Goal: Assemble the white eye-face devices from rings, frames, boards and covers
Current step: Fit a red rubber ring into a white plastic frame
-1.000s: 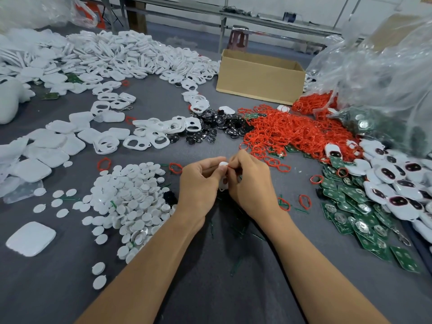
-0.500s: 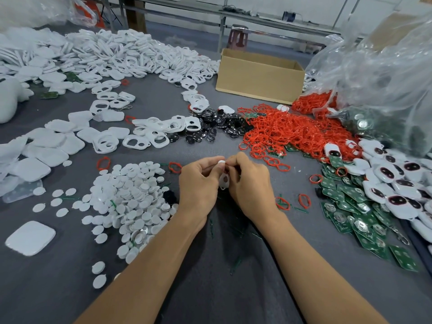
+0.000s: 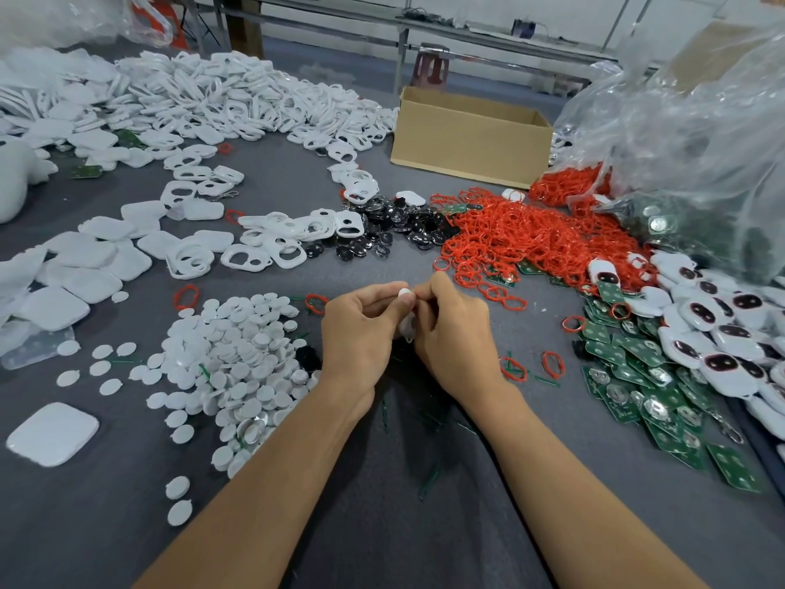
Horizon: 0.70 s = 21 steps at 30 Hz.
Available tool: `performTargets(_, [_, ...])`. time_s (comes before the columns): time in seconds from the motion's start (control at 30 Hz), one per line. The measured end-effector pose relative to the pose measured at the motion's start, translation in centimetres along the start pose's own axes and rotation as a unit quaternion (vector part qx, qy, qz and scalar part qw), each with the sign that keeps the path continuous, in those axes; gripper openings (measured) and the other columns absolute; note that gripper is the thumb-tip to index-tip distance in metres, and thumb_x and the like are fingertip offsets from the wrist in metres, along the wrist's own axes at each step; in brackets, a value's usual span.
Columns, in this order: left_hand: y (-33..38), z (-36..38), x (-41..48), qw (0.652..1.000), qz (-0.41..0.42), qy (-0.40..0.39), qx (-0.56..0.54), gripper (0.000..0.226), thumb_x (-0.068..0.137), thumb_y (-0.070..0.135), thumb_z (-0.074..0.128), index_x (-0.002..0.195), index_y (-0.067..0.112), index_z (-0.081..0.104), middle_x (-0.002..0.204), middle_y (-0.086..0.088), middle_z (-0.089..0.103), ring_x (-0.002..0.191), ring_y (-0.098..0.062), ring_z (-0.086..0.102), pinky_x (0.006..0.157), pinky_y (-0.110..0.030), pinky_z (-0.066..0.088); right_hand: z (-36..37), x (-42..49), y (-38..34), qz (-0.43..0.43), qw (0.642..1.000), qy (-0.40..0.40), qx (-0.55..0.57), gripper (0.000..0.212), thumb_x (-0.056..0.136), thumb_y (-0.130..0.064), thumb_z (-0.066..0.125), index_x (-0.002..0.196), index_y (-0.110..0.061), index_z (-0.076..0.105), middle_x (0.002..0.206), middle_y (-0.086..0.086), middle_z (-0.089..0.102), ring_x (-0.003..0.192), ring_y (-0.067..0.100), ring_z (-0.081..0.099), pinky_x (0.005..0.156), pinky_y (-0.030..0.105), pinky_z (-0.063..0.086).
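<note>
Mostly hidden behind curled fingers (image 3: 376,297), the small white part (image 3: 405,325) is pinched between left hand (image 3: 361,333) and right hand (image 3: 456,333) above the grey tabletop (image 3: 106,525), both hardly shifted since a moment ago.

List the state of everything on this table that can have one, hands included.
left hand: pinching the white part
right hand: pinching the same part
white part: held between both hands
cardboard box: upright, top open
red rings: loose heap
green boards: loose, uncovered
eye-face devices: assembled, piled
</note>
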<state>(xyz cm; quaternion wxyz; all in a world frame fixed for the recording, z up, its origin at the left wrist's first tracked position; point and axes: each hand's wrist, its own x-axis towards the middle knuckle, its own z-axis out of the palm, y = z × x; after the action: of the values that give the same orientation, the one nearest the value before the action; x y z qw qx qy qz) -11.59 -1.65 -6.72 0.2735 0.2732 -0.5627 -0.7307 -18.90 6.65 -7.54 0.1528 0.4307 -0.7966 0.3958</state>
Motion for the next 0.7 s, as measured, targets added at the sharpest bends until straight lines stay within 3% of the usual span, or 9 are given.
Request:
performTargets(0.3, [-0.09, 0.35, -0.15, 0.999, 0.020, 0.027, 0.024, 0.012, 0.085, 0.006, 0.071, 0.095, 0.013, 0.073, 0.087, -0.005, 0.075, 0.078, -0.012, 0.070, 0.085, -0.032, 0.057, 0.01, 0.00, 0.02, 0.018, 0.999, -0.023, 0.028, 0.038, 0.082, -0.040, 0.036, 0.086, -0.005, 0.050, 0.067, 0.009, 0.062, 0.060, 0.032, 0.055, 0.053, 0.048, 0.044])
performTargets(0.47, [-0.18, 0.54, 0.00, 0.997, 0.029, 0.038, 0.059, 0.015, 0.084, 0.005, 0.073, 0.097, 0.010, 0.074, 0.084, -0.003, 0.075, 0.075, -0.010, 0.070, 0.082, -0.029, 0.057, -0.04, -0.09, -0.12, 0.001, 1.000, -0.006, 0.000, 0.019, 0.080, -0.022, 0.047, 0.081, -0.003, 0.051, 0.062, 0.003, 0.057, 0.053, 0.030, 0.049, 0.048, 0.033, 0.032])
performTargets(0.7, [-0.24, 0.46, 0.25, 0.995, 0.033, 0.051, 0.080, 0.012, 0.085, 0.004, 0.072, 0.095, 0.011, 0.075, 0.076, 0.005, 0.072, 0.063, 0.003, 0.065, 0.068, -0.012, 0.052, -0.06, -0.07, -0.51, -0.029, 0.999, 0.002, -0.024, 0.019, 0.078, -0.016, 0.046, 0.078, 0.001, 0.052, 0.062, 0.016, 0.058, 0.052, 0.037, 0.048, 0.049, 0.031, 0.026])
